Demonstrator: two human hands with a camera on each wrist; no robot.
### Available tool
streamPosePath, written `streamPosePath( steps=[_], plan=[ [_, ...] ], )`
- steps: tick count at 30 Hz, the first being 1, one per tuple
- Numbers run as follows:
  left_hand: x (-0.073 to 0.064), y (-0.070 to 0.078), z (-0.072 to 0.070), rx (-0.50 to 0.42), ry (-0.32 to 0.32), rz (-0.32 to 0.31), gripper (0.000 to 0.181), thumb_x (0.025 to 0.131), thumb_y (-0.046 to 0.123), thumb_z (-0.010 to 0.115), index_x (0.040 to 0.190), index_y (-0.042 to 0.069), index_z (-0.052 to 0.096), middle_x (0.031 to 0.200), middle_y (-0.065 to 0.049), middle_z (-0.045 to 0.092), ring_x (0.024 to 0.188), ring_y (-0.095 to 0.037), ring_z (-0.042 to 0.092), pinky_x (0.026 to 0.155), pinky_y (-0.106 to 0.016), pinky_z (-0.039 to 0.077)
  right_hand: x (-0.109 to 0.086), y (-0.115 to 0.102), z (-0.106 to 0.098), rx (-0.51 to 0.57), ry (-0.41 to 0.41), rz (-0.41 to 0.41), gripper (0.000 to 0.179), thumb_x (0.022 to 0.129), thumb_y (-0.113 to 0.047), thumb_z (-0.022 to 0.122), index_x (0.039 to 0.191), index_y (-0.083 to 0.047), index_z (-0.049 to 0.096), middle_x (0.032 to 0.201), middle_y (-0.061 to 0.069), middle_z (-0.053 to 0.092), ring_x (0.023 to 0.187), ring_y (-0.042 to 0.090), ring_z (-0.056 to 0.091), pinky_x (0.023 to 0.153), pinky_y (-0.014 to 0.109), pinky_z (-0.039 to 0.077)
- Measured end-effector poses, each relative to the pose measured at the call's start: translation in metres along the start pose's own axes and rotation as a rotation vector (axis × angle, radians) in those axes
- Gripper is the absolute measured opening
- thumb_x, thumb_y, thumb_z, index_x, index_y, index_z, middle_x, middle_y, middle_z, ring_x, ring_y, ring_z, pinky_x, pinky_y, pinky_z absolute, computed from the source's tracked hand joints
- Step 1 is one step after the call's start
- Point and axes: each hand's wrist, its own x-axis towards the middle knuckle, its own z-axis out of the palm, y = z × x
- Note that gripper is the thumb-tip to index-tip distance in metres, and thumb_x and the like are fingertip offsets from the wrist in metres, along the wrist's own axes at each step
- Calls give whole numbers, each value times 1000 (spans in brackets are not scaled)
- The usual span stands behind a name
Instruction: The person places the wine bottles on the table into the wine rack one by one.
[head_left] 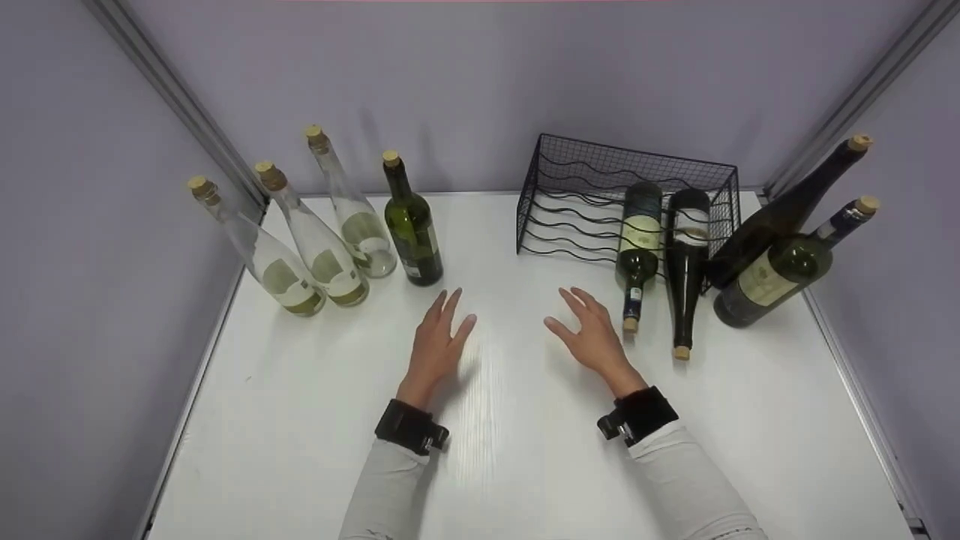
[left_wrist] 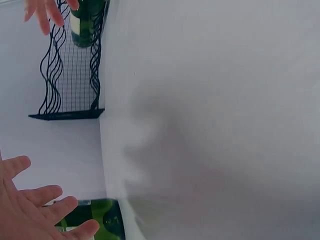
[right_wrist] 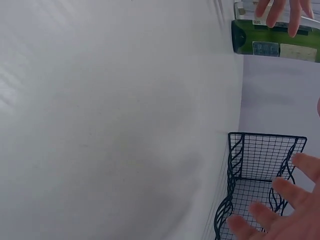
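- The left hand (head_left: 435, 349) is hovering over the table (head_left: 525, 465), its fingers spreading apart and holding nothing; the green bottle (head_left: 414, 236) is standing just beyond the fingertips.
- The right hand (head_left: 594, 337) is hovering likewise, fingers spreading apart, nothing in its grasp, before the rack (head_left: 622, 154).
- In the rack, toward its right end, the pale-label bottle (head_left: 638, 264) and the slim bottle (head_left: 684, 277) are lying side by side, corked necks pointing toward the person.
- The step in hand is seeming, as a judgement, to be a free moment between grips, since neither hand is touching any bottle.
- Gripping the green bottle would be calling for the left hand to be reaching forward and curling round its upright body.
- Three clear bottles (head_left: 322, 259) are standing at the left; a dark bottle (head_left: 769, 217) and a labelled bottle (head_left: 772, 281) are standing right of the rack.
- The clear bottles are bearing green-and-white labels, the green bottle a pale one; no brand is showing legibly, the print being too small or blurred.
- Both sleeves (head_left: 386, 484) are carrying small dark marks, also unreadable.
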Motion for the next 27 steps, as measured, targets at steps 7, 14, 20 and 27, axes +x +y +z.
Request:
streamPosePath(
  steps=[7,14,20,27],
  plan=[
    [8,-10,-12,-76,136,-50,64,99,42,55,150,7,38,150,-23,35,135,-40,38,106,-54,35,3,-7,9,27,-65,0,77,92,-62,54,153,-19,36,157,12,28,143,36,23,111,56,26],
    [21,-17,-24,-147,233,-69,66,95,29,65,147,0,37,147,-21,38,137,-34,36,110,-47,32,7,-16,22,73,-103,-27,74,93,-60,55,153,-19,38,156,12,30,143,34,26,113,52,24],
    [36,-20,-30,-241,331,-113,71,93,20,69,149,-3,32,147,-23,38,135,-35,37,110,-45,30,9,-22,29,132,-138,-3,74,95,-60,53,153,-18,37,156,13,32,143,32,27,114,50,22],
    [53,-24,-29,-289,437,-149,79,91,23,72,152,-1,27,148,-23,35,134,-36,37,109,-42,31,9,-23,34,220,-150,52,73,94,-62,51,153,-20,38,156,13,32,144,31,26,114,49,22]
  ],
)
